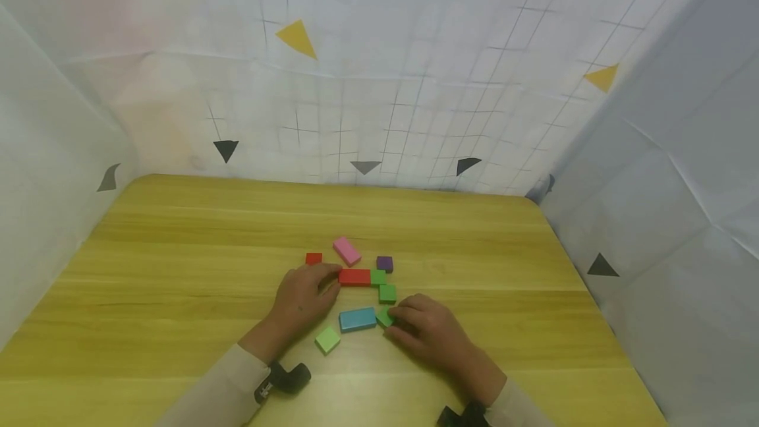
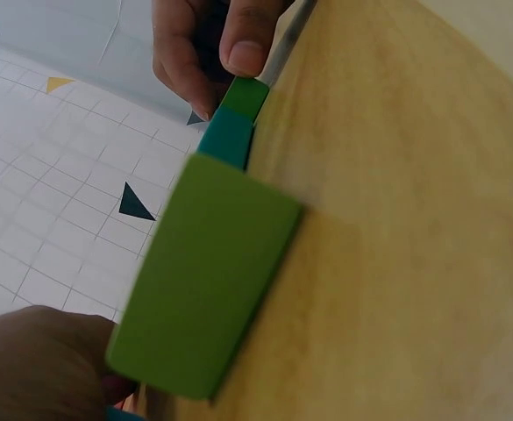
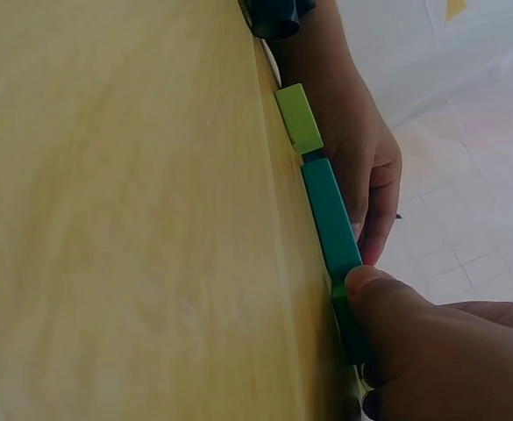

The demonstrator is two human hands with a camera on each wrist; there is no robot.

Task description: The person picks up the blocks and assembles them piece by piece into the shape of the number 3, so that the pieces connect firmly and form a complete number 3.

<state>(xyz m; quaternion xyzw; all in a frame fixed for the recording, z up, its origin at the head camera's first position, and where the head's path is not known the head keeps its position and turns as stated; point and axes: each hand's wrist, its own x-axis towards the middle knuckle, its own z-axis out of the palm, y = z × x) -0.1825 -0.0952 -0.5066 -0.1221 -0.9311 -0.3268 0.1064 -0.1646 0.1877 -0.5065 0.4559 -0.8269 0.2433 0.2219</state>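
My left hand (image 1: 302,296) grips the left end of a long red block (image 1: 356,277) with thumb and index finger. A green block (image 1: 378,277) touches that block's right end, and a second green block (image 1: 388,293) lies just below it. My right hand (image 1: 431,331) pinches another green block (image 1: 384,317) by its right side, next to the right end of a blue block (image 1: 358,319). In the right wrist view, the thumb (image 3: 374,285) presses this green block beside the blue one (image 3: 331,215). The left wrist view shows a light green block (image 2: 208,276) up close.
Beyond the left hand lies a red block (image 1: 313,259), partly hidden. A pink block (image 1: 346,251) and a purple cube (image 1: 385,263) lie farther back. The light green block rests nearer the front of the wooden table (image 1: 178,236). White patterned sheets (image 1: 379,84) surround the table.
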